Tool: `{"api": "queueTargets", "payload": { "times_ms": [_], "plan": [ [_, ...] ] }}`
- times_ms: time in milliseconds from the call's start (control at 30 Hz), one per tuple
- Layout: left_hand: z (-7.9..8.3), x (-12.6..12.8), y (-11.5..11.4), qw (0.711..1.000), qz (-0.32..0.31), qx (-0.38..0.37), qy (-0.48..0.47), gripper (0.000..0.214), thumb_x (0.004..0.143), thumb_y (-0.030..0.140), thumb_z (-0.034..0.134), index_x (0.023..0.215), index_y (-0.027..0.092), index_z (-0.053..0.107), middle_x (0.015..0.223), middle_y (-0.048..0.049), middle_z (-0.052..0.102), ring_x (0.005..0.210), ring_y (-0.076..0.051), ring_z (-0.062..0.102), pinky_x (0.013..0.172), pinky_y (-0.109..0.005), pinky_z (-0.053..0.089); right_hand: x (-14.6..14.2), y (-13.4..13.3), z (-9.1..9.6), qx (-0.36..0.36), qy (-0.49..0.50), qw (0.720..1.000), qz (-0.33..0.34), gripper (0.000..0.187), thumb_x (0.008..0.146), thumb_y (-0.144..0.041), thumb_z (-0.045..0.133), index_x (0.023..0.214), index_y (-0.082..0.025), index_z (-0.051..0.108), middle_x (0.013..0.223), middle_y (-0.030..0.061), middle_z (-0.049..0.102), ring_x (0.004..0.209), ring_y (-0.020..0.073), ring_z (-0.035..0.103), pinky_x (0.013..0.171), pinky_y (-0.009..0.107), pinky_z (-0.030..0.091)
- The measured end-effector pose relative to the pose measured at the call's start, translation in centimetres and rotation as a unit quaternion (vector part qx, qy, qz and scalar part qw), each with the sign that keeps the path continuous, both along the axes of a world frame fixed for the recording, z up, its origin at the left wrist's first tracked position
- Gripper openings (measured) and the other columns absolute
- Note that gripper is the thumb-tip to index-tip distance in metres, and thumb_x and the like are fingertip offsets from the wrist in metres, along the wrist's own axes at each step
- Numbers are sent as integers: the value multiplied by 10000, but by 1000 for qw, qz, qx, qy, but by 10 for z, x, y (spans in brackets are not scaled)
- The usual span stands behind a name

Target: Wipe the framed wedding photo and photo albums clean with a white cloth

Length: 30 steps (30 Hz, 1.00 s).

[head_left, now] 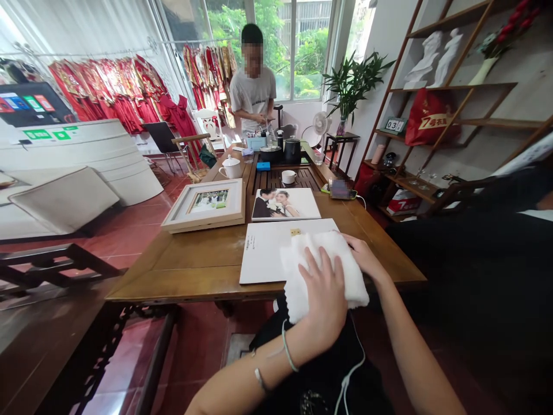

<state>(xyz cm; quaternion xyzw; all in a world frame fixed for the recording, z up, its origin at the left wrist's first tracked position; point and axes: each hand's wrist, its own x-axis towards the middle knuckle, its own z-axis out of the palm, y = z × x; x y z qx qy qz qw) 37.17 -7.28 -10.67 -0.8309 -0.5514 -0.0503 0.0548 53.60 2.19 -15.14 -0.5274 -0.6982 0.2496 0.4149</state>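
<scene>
Bright windows [285,57], red tile flr [129,230], shelves [496,86] prob. wd

On desk [185,262], board [265,253] was partly covered by cloth [356,280]; photo panel [283,204] was set behind, picture frame [209,202] to left.

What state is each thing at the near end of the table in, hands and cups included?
Left hand: fingers spread, pressed on cloth
Right hand: beside cloth, grip unclear
White cloth: partly over the board
White board: lying on table, brass-coloured fitting facing up
Photo panel: picture side up
Wooden frame: picture side up
Lidded cup: lid on
Small cup: upright, lidless
</scene>
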Motion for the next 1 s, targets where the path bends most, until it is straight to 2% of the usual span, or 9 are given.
{"api": "queueTargets", "payload": {
  "times_ms": [100,267,400,533,767,933,1000],
  "plan": [
    [1,-12,-8,999,-29,-12,-16,757,786,377,676,1456,254,345,1547,-138,257,1381,-483,200,987,-643,372,0,0,0,5,12,1000,13,383,793,-254,553,1149,-236,691,1296,55,620,1253,271,537,1087,452,391],
    [14,-51,-4,993,-97,-65,-25,815,701,304,744,1423,331,365,1566,-59,229,1400,-403,215,1027,-597,367,-1,1,-5,30,9,999,9,354,822,-249,536,1139,-242,693,1281,59,629,1245,252,546,1095,467,387],
    [22,-71,-1,991,-95,-94,-34,766,718,222,693,1400,384,384,1567,-14,227,1403,-356,228,1025,-555,385,-2,2,-8,39,-9,999,-1,351,842,-240,521,1152,-252,685,1289,49,625,1249,239,543,1108,464,376],
    [25,-74,9,991,-79,-101,-46,722,748,177,629,1393,404,397,1549,1,271,1389,-347,268,992,-534,421,-3,1,-6,43,-26,999,0,362,846,-222,503,1159,-244,682,1294,50,622,1253,230,540,1114,449,374],
    [29,-77,58,995,21,-84,-43,633,821,159,550,1399,380,414,1526,-23,326,1356,-359,324,968,-545,438,-5,-1,-3,24,-59,998,-15,359,876,-256,496,1195,-221,657,1323,60,597,1271,223,522,1126,441,363],
    [20,-109,102,998,26,-41,-34,613,846,120,486,1397,381,421,1522,-18,329,1368,-329,314,992,-539,424,-5,-1,-3,13,-55,998,-18,360,879,-264,500,1200,-209,653,1329,63,591,1279,222,513,1137,438,350],
    [18,-124,117,998,47,-28,-28,597,849,144,494,1400,364,426,1521,-31,330,1362,-336,320,997,-544,417,-4,-1,-4,13,-54,998,-15,360,881,-267,497,1202,-212,651,1330,60,591,1281,221,511,1138,438,348]
  ]
}}
